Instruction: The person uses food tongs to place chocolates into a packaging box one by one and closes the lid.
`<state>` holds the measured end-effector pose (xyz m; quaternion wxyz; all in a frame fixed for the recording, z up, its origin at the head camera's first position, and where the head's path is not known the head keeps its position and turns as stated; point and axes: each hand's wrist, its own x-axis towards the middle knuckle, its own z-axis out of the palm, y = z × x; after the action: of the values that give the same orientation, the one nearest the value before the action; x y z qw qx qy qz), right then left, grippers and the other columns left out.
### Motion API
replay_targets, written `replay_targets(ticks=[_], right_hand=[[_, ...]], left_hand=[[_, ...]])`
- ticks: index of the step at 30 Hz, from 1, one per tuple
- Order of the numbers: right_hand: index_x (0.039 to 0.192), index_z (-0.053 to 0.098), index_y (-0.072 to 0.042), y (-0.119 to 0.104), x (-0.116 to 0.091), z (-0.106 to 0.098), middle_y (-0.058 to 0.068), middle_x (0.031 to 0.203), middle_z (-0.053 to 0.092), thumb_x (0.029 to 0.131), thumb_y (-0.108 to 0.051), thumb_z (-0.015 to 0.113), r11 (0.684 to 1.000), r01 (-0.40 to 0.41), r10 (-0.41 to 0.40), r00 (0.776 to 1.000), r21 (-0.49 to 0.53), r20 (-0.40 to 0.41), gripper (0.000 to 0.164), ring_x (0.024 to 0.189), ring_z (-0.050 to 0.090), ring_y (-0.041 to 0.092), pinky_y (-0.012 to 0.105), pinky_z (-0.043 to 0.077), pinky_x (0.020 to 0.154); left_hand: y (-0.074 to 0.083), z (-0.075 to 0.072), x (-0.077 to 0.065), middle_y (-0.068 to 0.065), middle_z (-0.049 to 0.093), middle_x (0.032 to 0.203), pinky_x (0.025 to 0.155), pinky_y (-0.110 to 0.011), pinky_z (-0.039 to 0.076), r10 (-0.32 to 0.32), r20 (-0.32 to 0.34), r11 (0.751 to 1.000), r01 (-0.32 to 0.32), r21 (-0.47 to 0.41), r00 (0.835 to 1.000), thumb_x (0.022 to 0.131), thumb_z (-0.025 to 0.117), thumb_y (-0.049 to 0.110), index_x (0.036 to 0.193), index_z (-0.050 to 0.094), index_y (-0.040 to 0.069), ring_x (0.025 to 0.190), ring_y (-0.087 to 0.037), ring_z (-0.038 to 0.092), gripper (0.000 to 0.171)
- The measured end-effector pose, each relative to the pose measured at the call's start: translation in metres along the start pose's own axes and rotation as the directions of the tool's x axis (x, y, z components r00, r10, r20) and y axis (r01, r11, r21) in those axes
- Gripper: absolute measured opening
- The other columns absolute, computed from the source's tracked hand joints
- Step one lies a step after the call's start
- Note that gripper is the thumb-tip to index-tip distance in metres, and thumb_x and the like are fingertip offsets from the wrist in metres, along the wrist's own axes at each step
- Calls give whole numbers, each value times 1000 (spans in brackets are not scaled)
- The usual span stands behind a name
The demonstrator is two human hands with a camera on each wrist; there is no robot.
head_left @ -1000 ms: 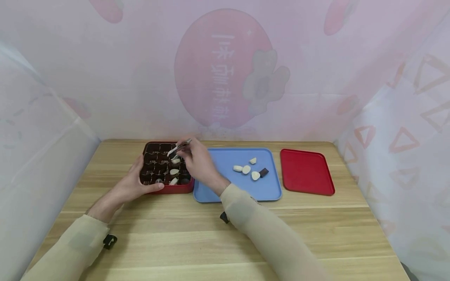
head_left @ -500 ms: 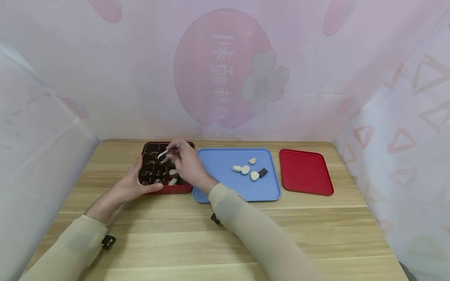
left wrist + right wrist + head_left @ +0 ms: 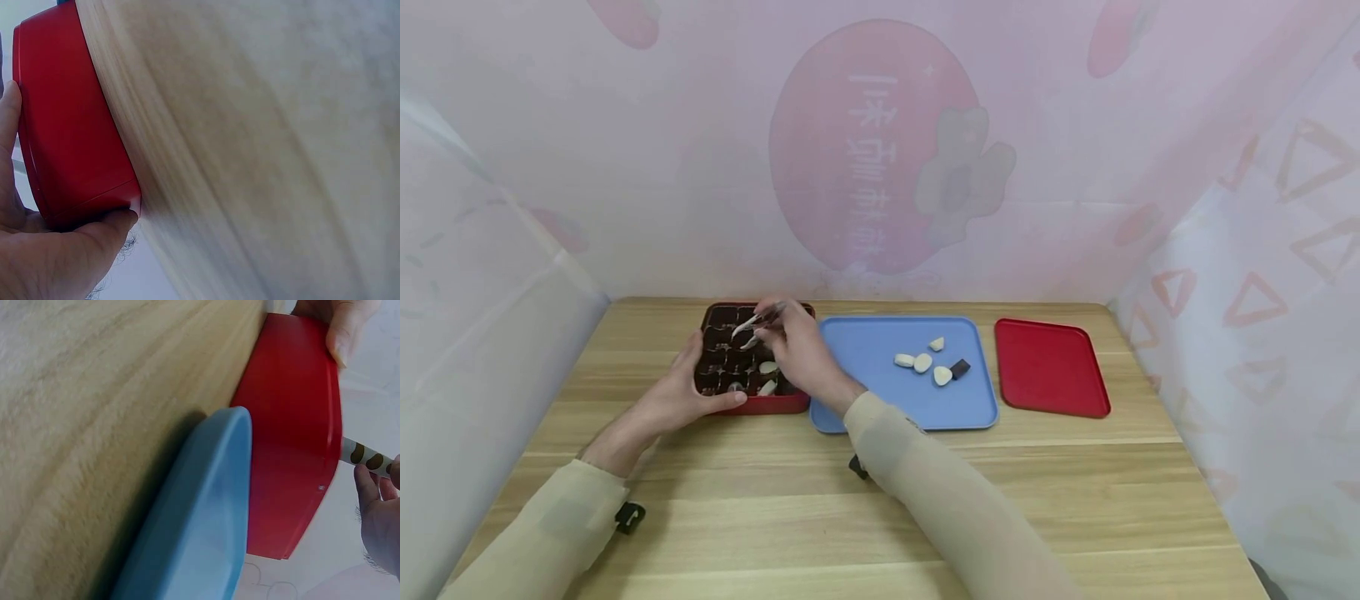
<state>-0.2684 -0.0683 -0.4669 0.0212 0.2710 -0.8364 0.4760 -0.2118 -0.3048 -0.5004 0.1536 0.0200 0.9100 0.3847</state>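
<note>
A red box (image 3: 775,406) with dark brown compartments sits at the back left of the table. My left hand (image 3: 677,396) holds its near left corner, thumb along the front rim and fingers at the left side. Tweezers (image 3: 746,323) are pinched in my right hand (image 3: 802,346), their two tips apart over the middle compartments. Nothing shows between the tips. In the near compartments lie a round white chocolate-like piece (image 3: 767,367) and a longer white one (image 3: 767,388). My right hand hides part of the box's right side. The left wrist view shows fingers against the red wall (image 3: 69,119).
Right of the box, a blue tray (image 3: 865,400) carries several white pieces (image 3: 922,362) and one dark brown square (image 3: 960,368). A red tray (image 3: 1052,367) lies farther right. In the right wrist view the blue tray's rim (image 3: 234,434) comes close to the box. A printed curtain (image 3: 700,167) stands behind.
My right hand and the tweezers have shifted left over the box, mostly in the first half second. The tips have moved away from a white piece. My left hand stays put.
</note>
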Motion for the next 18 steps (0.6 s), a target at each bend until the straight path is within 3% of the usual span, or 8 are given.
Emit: replay_targets(ticks=[7,18], right_hand=[[137,56,-13,-3,-4,-14,8,126,62,106,-15,59,996,-16,16,1000,87,0,30,88,72,4,13,61,79],[136,57,-16,-5,-21,-53,5,128,62,107,-16,60,997,-63,63,998,42,-13,29,109,69,15,19,62,89]], left_hand=[[0,0,1,-11,-28,174,126,-80,4,-4,5,1000,4,8,1000,81,83,65,164,-28,20,161,-56,-11,146],[-1,0,1,-9,-29,174,126,-79,3,-17,11,1000,17,14,1000,80,83,67,163,-29,23,161,-54,-12,146]])
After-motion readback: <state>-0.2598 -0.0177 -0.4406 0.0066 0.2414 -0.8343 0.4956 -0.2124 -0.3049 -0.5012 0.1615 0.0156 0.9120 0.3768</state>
